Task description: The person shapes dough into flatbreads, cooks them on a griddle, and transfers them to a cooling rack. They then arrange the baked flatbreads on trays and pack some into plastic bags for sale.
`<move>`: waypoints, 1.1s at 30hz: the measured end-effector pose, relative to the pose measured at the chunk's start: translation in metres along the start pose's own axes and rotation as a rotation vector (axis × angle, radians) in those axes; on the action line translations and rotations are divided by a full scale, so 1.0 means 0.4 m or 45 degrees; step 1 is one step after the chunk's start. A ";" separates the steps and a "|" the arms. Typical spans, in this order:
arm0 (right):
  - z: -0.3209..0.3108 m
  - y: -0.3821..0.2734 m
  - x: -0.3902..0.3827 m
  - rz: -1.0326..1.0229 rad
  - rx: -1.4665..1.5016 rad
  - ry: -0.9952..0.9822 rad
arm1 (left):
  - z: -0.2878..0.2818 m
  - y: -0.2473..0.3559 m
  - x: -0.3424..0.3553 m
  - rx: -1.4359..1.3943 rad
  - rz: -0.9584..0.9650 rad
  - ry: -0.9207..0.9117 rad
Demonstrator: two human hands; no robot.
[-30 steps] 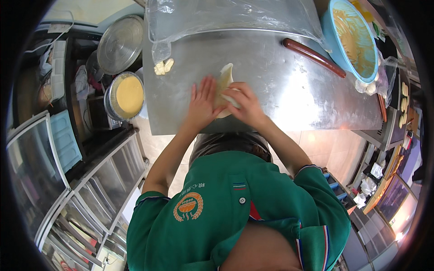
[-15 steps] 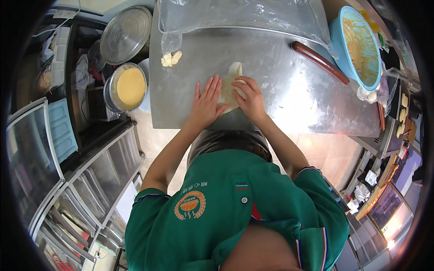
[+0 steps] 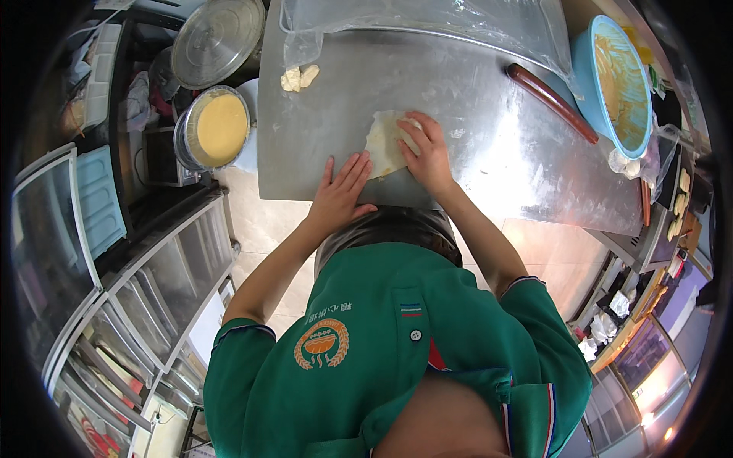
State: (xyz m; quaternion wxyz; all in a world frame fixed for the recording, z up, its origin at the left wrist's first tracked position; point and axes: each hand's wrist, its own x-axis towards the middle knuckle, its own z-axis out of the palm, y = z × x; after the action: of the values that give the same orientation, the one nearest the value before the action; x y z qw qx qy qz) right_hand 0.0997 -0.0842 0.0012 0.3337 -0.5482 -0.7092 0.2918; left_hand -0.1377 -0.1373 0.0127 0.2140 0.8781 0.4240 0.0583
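A thin, pale sheet of dough (image 3: 383,137) lies on the metal table (image 3: 328,114) close to its near edge. My left hand (image 3: 341,188) rests flat with fingers stretched out, its fingertips at the sheet's lower left edge. On the right side of the sheet, my right hand (image 3: 430,156) has its fingers curled over a pale piece of dough (image 3: 411,133). The fingers partly cover that piece, so whether it is a separate lump or part of the sheet does not show. Small dough lumps (image 3: 298,78) sit farther off at the table's left.
A reddish-brown rolling pin (image 3: 551,103) lies at the right, beside a light blue basin (image 3: 582,69) smeared inside with yellowish paste. Clear plastic covers the far side (image 3: 427,17). Left of the table stand a pan of yellow batter (image 3: 221,128) and a round metal lid (image 3: 216,42).
My left hand has slid back toward the near edge, off most of the sheet. The dough's narrow raised tip has gone, and the sheet looks broader. The view has shifted slightly.
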 end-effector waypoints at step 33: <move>-0.060 -0.044 -0.087 0.370 0.325 0.039 | -0.068 -0.091 0.164 -0.161 0.607 -0.135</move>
State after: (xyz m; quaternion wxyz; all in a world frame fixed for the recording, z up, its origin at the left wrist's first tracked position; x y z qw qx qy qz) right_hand 0.1145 -0.1208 0.0241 0.3656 -0.6026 -0.5746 0.4161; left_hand -0.1300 -0.0580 0.0166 0.2707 0.9400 0.1885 0.0876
